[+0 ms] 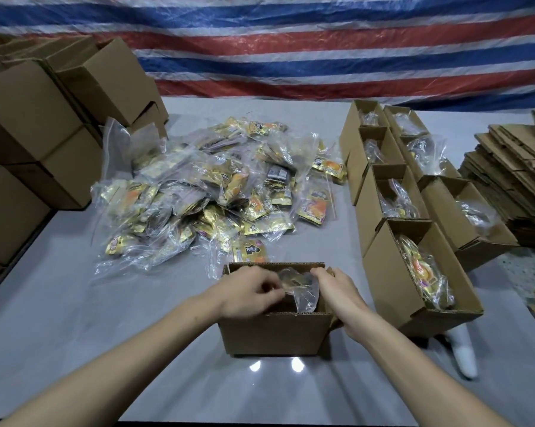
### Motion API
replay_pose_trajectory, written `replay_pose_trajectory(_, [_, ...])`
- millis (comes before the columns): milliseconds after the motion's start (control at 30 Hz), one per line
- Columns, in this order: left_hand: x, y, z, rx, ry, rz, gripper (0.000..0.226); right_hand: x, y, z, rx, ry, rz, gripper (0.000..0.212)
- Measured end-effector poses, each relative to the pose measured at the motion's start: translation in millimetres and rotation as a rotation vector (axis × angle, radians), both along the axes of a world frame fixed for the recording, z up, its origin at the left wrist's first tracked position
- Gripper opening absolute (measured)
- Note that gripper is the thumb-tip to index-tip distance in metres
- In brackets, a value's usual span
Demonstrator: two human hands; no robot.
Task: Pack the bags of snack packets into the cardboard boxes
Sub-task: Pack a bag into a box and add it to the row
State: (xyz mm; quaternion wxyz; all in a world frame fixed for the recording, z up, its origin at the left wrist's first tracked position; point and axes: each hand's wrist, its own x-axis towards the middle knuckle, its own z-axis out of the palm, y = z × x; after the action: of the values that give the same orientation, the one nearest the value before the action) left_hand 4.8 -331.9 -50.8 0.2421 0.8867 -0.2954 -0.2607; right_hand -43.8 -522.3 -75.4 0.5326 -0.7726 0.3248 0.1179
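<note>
An open cardboard box (275, 332) stands on the grey table right in front of me. Inside it lies a clear plastic bag of snack packets (300, 291), its loose top sticking up. My left hand (250, 292) is over the box's left side and pinches the bag's plastic edge with curled fingers. My right hand (337, 289) grips the bag at the box's right side, fingers curled down into the opening. A large heap of similar clear bags with gold and orange packets (204, 186) lies behind the box.
Two rows of open boxes (392, 272), each holding a bag, line the right side. Flat cardboard blanks (512, 177) are stacked at far right. Closed boxes (28, 143) are piled at left. A white object (463, 349) lies by the nearest right box.
</note>
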Motion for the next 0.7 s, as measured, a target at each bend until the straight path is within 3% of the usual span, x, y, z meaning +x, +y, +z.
replay_pose_trajectory(100, [22.3,6.0,3.0,-0.3,-0.169,0.299,0.016,1.4,-1.0,2.4,-0.002,0.027,0.021,0.025])
replay_pose_trajectory(200, [57.5,13.8,-3.9,-0.342,-0.231,0.536,0.012,4.3,-1.8,1.5,-0.021,0.044,0.037,0.015])
replay_pose_trajectory(367, [108.3,34.1,-47.7,-0.066,-0.023,0.782,0.021,5.5,-4.5,-3.3,-0.094,0.022,0.064,0.013])
replay_pose_trajectory(500, [115.3,47.0,-85.3,0.025,0.192,0.92,0.034,5.5,-5.2,-11.8,-0.209,0.029,0.109,0.013])
replay_pose_trajectory(700, [113.3,38.6,-106.0,-0.05,0.356,1.054,0.037,4.9,-1.1,-17.9,-0.202,0.008,0.123,0.015])
